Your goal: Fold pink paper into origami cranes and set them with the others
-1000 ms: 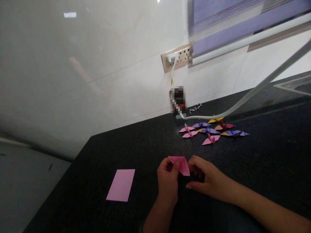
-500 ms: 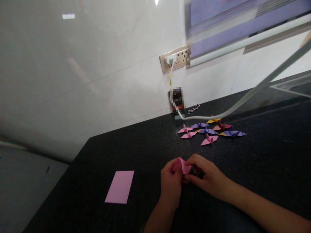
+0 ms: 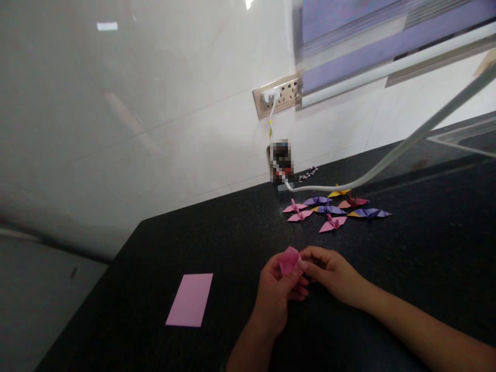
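Observation:
Both my hands meet over the black countertop [image 3: 406, 268], pinching a small folded pink paper [image 3: 289, 259]. My left hand [image 3: 277, 290] grips its lower left side with curled fingers. My right hand [image 3: 329, 274] pinches its right edge between thumb and fingertips. The paper stands up between the two hands, folded to a small diamond-like shape. A flat pink paper sheet [image 3: 189, 307] lies on the counter to the left of my left hand.
Several folded paper cranes [image 3: 333, 211] in pink, purple and yellow lie further back. A white cable [image 3: 321, 188] runs from a wall socket [image 3: 276, 96] past a blurred small object [image 3: 281, 160]. The counter's left edge drops off near the pink sheet.
The pink paper has been folded smaller between my hands, from a wider flap to a compact piece. My hands have moved closer together and slightly right.

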Action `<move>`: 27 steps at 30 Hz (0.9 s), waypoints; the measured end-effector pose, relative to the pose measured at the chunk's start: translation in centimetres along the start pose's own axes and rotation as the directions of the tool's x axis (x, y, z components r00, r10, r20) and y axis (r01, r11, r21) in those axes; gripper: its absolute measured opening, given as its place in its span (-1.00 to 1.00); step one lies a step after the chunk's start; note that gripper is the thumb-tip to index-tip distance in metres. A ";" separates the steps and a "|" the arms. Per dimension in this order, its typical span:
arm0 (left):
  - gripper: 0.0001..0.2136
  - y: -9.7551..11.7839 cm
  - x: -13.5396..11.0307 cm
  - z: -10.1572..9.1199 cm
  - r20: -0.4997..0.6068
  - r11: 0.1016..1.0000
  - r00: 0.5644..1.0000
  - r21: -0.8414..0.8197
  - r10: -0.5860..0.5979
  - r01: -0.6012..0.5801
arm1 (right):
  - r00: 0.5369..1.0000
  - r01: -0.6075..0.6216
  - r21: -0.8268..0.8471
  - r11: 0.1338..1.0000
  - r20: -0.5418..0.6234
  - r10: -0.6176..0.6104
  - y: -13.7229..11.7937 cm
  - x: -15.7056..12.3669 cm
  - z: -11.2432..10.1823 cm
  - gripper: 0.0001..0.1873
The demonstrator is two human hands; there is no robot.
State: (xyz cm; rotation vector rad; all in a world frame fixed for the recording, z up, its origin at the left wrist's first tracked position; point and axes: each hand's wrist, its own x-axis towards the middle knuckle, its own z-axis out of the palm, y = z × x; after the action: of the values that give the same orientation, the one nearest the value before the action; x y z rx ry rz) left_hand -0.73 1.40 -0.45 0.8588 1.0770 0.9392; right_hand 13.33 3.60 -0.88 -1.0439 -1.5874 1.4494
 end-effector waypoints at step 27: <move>-0.67 0.2 -0.3 0.8 -0.104 0.961 0.984 0.249 0.146 -0.116 | 0.988 -0.066 0.072 0.995 -0.138 0.075 1.1 0.0 1.2 -0.72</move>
State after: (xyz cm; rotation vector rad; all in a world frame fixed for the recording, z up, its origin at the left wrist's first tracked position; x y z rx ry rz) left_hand -0.10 1.12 0.02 1.0963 1.2701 0.9934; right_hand 12.36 3.15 -2.04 -1.1471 -1.4057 1.4328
